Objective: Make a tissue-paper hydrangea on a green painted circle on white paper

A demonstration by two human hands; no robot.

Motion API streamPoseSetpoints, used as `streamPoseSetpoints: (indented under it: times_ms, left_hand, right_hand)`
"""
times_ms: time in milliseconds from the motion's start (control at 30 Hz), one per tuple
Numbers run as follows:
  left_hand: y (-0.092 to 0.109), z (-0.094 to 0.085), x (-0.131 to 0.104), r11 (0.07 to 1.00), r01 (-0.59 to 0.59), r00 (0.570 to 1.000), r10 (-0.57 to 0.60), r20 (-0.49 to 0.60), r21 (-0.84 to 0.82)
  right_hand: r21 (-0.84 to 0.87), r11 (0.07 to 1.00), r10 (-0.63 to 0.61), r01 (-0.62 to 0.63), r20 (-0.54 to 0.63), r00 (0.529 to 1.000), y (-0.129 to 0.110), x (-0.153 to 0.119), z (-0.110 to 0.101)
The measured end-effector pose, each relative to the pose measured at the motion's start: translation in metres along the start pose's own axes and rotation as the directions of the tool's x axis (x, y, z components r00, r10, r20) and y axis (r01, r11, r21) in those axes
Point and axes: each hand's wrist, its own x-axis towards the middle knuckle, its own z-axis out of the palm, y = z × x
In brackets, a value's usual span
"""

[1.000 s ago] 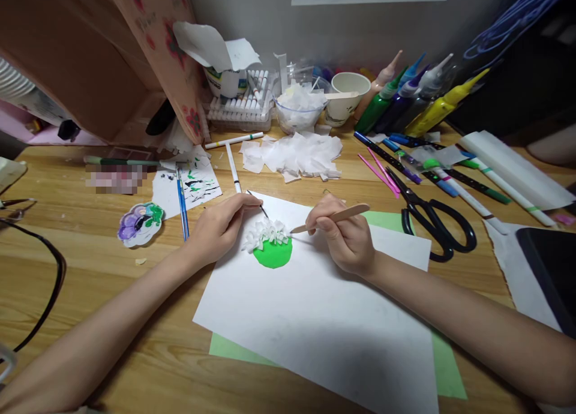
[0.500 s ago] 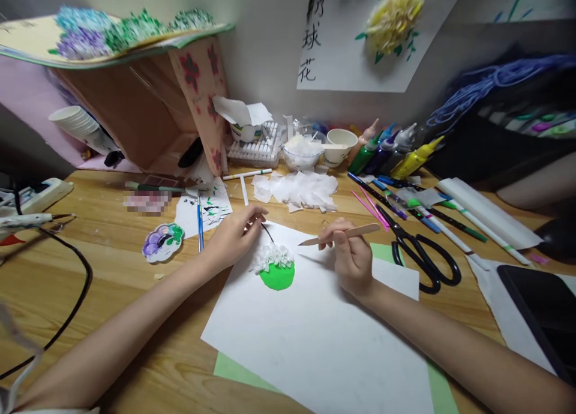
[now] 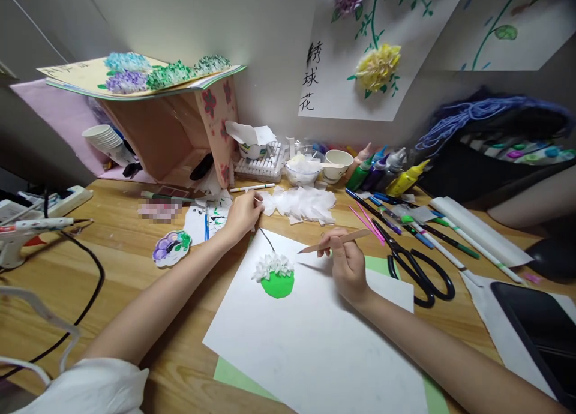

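My left hand (image 3: 244,215) is at the left edge of the tissue paper pieces (image 3: 303,204), its fingers closed together; whatever they hold is too small to make out. A pointed wooden stick (image 3: 357,236) is gripped in my right hand (image 3: 345,261), its tip toward the left above the white sheet (image 3: 315,336). On that sheet lies a green disc (image 3: 278,285) with crumpled white paper tufts (image 3: 272,266) along its upper part. A thin dark stem line (image 3: 267,239) runs up from the tufts.
Black scissors (image 3: 416,270) and pens lie right of the sheet. Paint bottles (image 3: 382,174), a paper cup (image 3: 337,165) and a bowl (image 3: 302,171) stand at the back. A paint palette (image 3: 171,248) is at left, a phone (image 3: 535,324) at right.
My left hand has moved from the sheet's top corner up to the tissue pieces. The view has tilted upward. My right hand still holds the stick in nearly the same place.
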Motion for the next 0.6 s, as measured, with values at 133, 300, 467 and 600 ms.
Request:
streamPoseSetpoints:
  times_ms: [133, 300, 467, 600]
  left_hand:
    - [0.0, -0.009, -0.004, 0.992, -0.014, 0.998, 0.007, -0.055, -0.127]
    - [0.014, -0.035, -0.025, 0.967, -0.028, 0.998, 0.013, -0.06, -0.252]
    - [0.04, -0.056, -0.067, 0.865, 0.095, 0.935, 0.093, 0.343, -0.492]
    - [0.051, -0.045, -0.088, 0.873, 0.145, 0.866, 0.116, 0.487, -0.466]
  right_hand:
    - [0.014, 1.0, -0.004, 0.004, -0.005, 1.0, 0.0, 0.0, 0.0]
    - [0.013, 1.0, -0.012, 0.012, -0.04, 0.999, -0.001, 0.0, 0.0]
    - [0.055, 0.972, -0.222, 0.227, -0.084, 0.972, -0.007, -0.003, 0.001]
    - [0.008, 0.903, -0.429, 0.43, -0.042, 0.902, -0.012, -0.01, -0.001]
